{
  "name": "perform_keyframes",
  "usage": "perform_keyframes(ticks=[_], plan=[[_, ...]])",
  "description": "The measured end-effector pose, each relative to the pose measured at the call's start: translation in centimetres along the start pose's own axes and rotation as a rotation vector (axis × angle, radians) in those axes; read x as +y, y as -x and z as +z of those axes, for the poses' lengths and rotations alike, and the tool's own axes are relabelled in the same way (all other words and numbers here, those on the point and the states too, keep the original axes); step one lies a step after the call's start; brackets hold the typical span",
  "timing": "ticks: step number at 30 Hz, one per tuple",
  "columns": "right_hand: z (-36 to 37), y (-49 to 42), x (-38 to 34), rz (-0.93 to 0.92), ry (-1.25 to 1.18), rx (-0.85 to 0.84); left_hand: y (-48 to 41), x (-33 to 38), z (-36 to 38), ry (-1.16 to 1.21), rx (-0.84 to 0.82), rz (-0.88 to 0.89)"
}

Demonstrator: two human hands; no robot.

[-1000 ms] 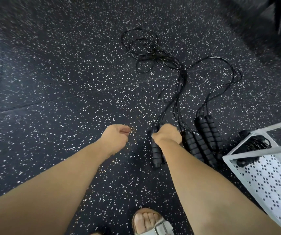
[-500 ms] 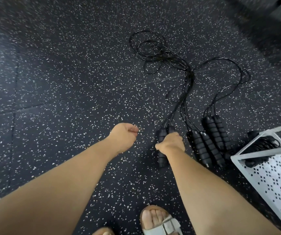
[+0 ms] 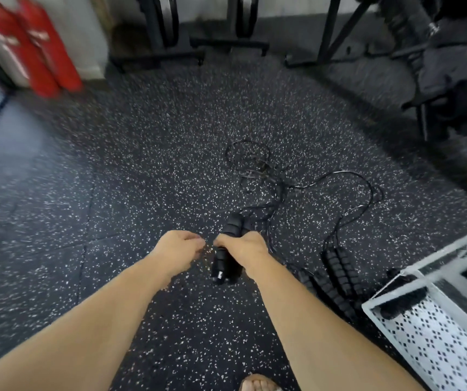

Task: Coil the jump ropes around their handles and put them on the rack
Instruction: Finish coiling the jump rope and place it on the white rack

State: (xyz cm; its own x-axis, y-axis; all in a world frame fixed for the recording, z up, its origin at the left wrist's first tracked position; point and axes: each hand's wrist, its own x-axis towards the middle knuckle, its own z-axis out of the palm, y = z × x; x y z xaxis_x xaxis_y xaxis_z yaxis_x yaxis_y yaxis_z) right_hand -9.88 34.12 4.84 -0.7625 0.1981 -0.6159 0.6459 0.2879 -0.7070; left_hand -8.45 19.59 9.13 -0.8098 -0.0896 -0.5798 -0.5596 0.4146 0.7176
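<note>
The pair of black foam handles (image 3: 224, 251) sits near the centre, gripped in the right hand (image 3: 245, 248), whose fingers curl round both. Their thin cords (image 3: 257, 170) trail away into a tangle on the speckled floor (image 3: 113, 193). Just left, the left hand (image 3: 180, 251) has curled fingers meeting the thumb; whether it pinches a cord cannot be told. To the right, more handles (image 3: 339, 269) lie on the floor beside the white rack (image 3: 435, 342), which holds a black bundle (image 3: 404, 300). Red cylinders (image 3: 37, 46) stand far left.
</note>
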Motion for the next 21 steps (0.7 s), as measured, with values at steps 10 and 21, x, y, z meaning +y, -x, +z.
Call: perform_keyframes(ticks=[10,21], plan=[[-0.5,15.7,-8.7,-0.289,-0.085,-0.080,12.4,5.3,-6.4,0.335,0.024,0.039],[-0.7,25.3,-10.7,-0.432,0.020,-0.020,22.1,7.6,-9.3,0.481,-0.091,0.124]])
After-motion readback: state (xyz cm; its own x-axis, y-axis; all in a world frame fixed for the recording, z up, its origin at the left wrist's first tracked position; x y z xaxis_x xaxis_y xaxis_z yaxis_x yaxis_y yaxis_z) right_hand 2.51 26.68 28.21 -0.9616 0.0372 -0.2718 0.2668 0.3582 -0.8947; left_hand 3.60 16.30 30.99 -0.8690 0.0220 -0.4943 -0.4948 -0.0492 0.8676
